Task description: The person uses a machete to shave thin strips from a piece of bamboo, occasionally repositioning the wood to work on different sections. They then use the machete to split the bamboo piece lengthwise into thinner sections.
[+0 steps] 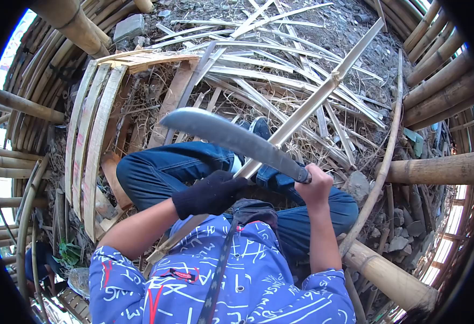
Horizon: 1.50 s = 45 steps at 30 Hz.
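A long split bamboo strip runs slantwise from beside my body up to the upper right, with knotty nodes along it. My left hand, in a black glove, is closed around its lower part. Bare and wrapped round the handle of a machete, my right hand is over my right knee. The broad curved machete blade points left and lies across the strip, just beyond the gloved hand. Most of the machete handle is hidden in my fist.
Split bamboo strips lie piled ahead on the ground. A slatted wooden pallet stands at left. Thick bamboo poles and a thin curved pole border the right, near stones. At lower left, part of another person shows.
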Tool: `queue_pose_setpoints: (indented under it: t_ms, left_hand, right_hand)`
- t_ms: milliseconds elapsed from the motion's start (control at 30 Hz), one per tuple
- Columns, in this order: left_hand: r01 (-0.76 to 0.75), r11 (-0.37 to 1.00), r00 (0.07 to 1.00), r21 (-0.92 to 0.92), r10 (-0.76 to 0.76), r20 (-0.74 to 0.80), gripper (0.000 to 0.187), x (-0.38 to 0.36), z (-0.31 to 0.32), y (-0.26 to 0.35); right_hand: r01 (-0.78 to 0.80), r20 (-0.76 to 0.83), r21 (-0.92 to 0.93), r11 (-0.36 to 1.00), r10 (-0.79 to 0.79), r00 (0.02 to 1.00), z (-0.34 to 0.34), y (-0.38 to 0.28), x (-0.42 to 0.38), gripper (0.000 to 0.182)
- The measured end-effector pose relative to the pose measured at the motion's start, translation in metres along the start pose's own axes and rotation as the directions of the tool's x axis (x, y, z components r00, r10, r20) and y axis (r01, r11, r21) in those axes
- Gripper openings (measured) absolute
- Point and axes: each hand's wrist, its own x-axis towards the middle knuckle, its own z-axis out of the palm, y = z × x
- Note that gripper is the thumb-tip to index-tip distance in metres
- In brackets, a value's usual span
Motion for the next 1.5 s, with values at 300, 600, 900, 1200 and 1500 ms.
queue_pose_setpoints:
  t_ms: [300, 600, 900, 1200, 1500]
  left_hand:
    - [-0.025, 0.993, 0.999, 0.118, 0.023, 0.025, 0.018, 0.01, -0.007, 0.007]
    - [-0.086, 0.991, 0.996, 0.105, 0.083, 0.034, 0.025, -0.004, -0.013, 0.004]
    - [0.315, 0.924, 0.945, -0.216, -0.284, 0.162, 0.017, 0.002, -0.006, 0.007]
    - [0.657, 0.664, 0.75, -0.355, -0.531, 0.394, 0.014, 0.007, -0.018, 0.027]
    - [-0.102, 0.987, 0.995, 0.121, 0.1, 0.027, 0.013, -0.015, -0.017, -0.001]
  right_hand:
    - [-0.001, 0.015, -0.165, 0.986, 0.004, 1.0, -0.021, 0.026, 0.031, 0.016]
    - [-0.051, -0.029, -0.246, 0.968, 0.045, 0.999, -0.025, 0.052, 0.011, 0.014]
    - [-0.008, -0.004, -0.071, 0.997, 0.008, 1.0, -0.005, -0.001, 0.001, 0.014]
    - [0.047, 0.02, -0.178, 0.983, -0.044, 0.999, -0.017, 0.025, 0.036, 0.016]
    - [-0.185, -0.069, -0.381, 0.906, 0.172, 0.983, -0.041, 0.08, 0.025, 0.008]
